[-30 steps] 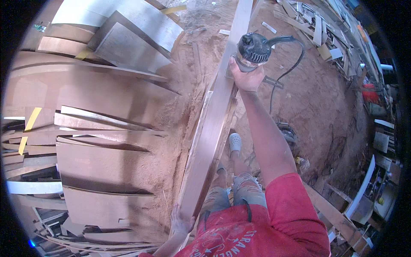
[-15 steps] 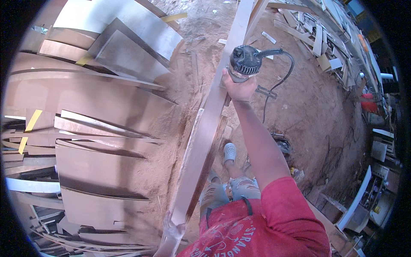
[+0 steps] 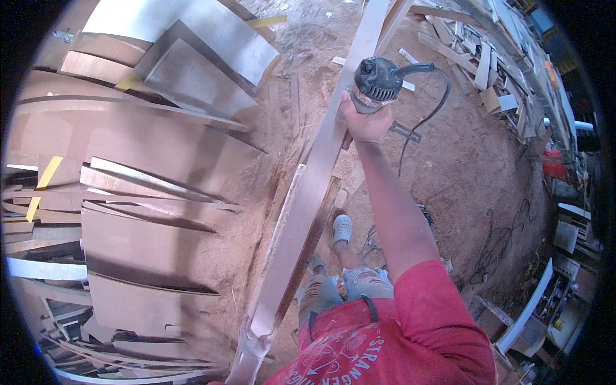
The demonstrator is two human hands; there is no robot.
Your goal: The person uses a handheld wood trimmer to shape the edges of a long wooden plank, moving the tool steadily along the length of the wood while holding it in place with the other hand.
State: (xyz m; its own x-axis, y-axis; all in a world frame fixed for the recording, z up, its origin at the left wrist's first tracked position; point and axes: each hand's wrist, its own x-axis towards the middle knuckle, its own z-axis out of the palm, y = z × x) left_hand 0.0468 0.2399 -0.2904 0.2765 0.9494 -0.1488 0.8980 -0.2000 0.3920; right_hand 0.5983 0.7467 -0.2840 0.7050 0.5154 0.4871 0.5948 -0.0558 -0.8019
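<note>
While the left hand (image 3: 252, 341) lies across the near end of the plank (image 3: 311, 192), its fingers partly hidden so that one cannot tell whether it clasps or merely presses, any slackness there could let that end swing or lift. The person's legs (image 3: 319, 294) stand just right of the plank, and a clog (image 3: 342, 231) rests on the dusty floor (image 3: 462, 170) near it; loose dust underfoot could cost the footing. Farther off, the right hand (image 3: 367, 122) is wrapped around the black tool (image 3: 377, 80), which seems to sit on the plank, toward its right edge. With only one hand on it, the tool might tip to that side or wander off line, more so if its side bar (image 3: 406, 132) snagged. Beyond that hand the cord (image 3: 420, 67) loops out rightward, and a tug could drag the tool sideways. The plank's far end leaves the view, so its support cannot be judged; a poor rest could make it rock.
</note>
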